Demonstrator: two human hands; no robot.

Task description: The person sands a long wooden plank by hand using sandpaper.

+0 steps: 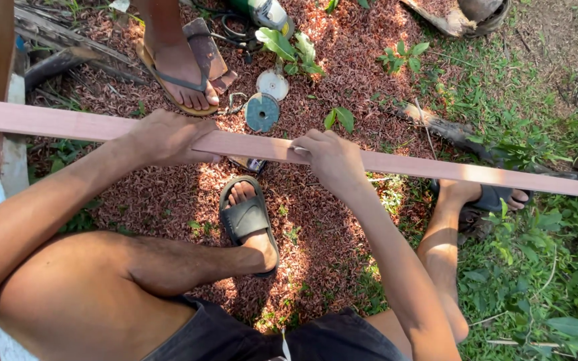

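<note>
Long wooden plank [403,164] is spanning the view at knee height, above the wood chips [316,227]. Left hand [167,138] and right hand [329,157] are both clamping down on it. Looks stiff, light, likely whippy at the ends; gripping near the middle suits.

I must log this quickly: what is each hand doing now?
Left hand: closed over the long wooden plank.
Right hand: also closed on the plank.
</note>
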